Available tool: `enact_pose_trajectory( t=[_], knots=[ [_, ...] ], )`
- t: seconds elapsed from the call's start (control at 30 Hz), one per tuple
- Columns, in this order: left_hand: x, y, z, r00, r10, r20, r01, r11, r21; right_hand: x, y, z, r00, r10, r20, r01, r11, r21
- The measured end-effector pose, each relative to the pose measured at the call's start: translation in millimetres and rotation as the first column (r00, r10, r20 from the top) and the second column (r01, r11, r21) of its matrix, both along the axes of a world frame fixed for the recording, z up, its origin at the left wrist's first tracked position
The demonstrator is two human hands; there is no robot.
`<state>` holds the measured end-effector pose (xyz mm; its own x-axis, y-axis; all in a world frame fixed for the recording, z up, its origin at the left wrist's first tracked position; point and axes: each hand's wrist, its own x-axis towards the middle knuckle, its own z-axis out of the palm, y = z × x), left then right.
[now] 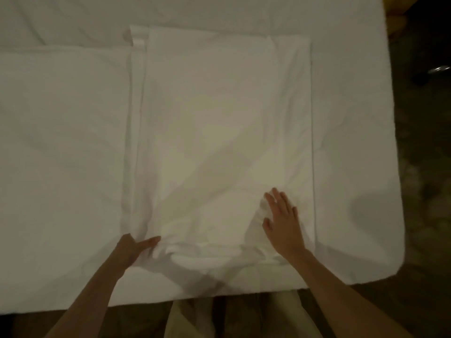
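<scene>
Far left of the left hand: a broad white quilt (61,142) lies flat on the bed (353,142). Its right edge touches the long left side of the folded white cloth (219,113).

Left hand (135,250): at the cloth's near left corner. One finger (152,241) lies straight on the bunched hem; the others are buried in the folds. Cannot tell whether it pinches the fabric or only presses it.

Between the hands: the near hem is rumpled and heaped, with creases fanning diagonally away toward the far right. The person's pale trousers (231,315) show below the bed edge, nearer than both hands.

The cloth is a tall rectangle. Its long axis runs straight away from the hands, with the short edges near and far. Stacked layers show as narrow strips down its left side. Nothing lies on top of it but the hands.

Right hand (283,223): flat on the cloth near its near right corner, palm down, fingers straight and slightly fanned, pointing away.

Right of the right hand: a bare strip of bed, its rounded corner, then dark floor (424,191). Far beyond, to the right, are a small shiny metal object (439,69) and something yellow (396,13), both blurred.
</scene>
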<state>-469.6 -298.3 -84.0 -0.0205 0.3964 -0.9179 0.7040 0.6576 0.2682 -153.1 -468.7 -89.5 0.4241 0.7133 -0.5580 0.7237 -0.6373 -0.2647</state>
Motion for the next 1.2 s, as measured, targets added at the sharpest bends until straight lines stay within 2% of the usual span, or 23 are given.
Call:
enact_pose_trajectory(
  t=[0.1, 0.17, 0.27, 0.4, 0.53, 0.6, 0.73, 0.87, 0.97, 1.07, 1.13, 1.2],
  knots=[
    [4, -6, 11, 1.0, -0.02, -0.005, 0.02, 0.999, 0.047, -21, -15, 11, 0.999, -0.019, -0.045, 0.017, 0.999, -0.047],
    [3, -4, 18, 1.0, -0.029, 0.003, 0.029, 0.998, 0.058, -31, -18, 15, 0.992, 0.117, -0.041, -0.12, 0.988, -0.096],
    [-3, 1, 27, 0.998, -0.037, 0.058, 0.035, 0.998, 0.05, -40, -24, 13, 0.917, 0.398, 0.029, -0.384, 0.9, -0.204],
    [-8, 0, 45, 0.983, -0.02, 0.184, 0.018, 1.0, 0.014, -44, -37, 7, 0.864, 0.498, 0.067, -0.481, 0.858, -0.181],
    [-11, 2, 55, 0.963, -0.02, 0.269, 0.028, 0.999, -0.026, -38, -42, 14, 0.9, 0.394, 0.189, -0.39, 0.919, -0.059],
    [-15, 4, 57, 0.956, -0.02, 0.291, 0.032, 0.999, -0.036, -33, -46, 15, 0.92, 0.339, 0.198, -0.342, 0.939, -0.021],
    [-25, -2, 46, 0.97, 0.018, 0.244, -0.002, 0.998, -0.064, -20, -51, 20, 0.96, 0.28, 0.025, -0.281, 0.959, 0.041],
    [-24, -36, 22, 0.983, -0.177, 0.051, 0.183, 0.972, -0.145, -9, -63, 23, 0.938, 0.339, -0.07, -0.343, 0.936, -0.075],
    [-13, -53, 12, 0.992, -0.12, -0.046, 0.116, 0.99, -0.075, -8, -78, 16, 0.932, 0.35, -0.093, -0.361, 0.921, -0.149],
    [-3, -43, 16, 1.0, -0.003, -0.025, 0.003, 1.0, 0.0, -10, -83, 13, 0.954, 0.281, -0.105, -0.294, 0.945, -0.141],
    [1, -32, 22, 0.999, 0.028, 0.03, -0.03, 0.998, 0.052, -12, -83, 13, 0.972, 0.201, -0.119, -0.212, 0.972, -0.096],
    [6, -19, 25, 0.998, 0.019, 0.057, -0.026, 0.992, 0.122, -8, -79, 12, 0.989, 0.038, -0.14, -0.04, 0.999, -0.013]
  ],
)
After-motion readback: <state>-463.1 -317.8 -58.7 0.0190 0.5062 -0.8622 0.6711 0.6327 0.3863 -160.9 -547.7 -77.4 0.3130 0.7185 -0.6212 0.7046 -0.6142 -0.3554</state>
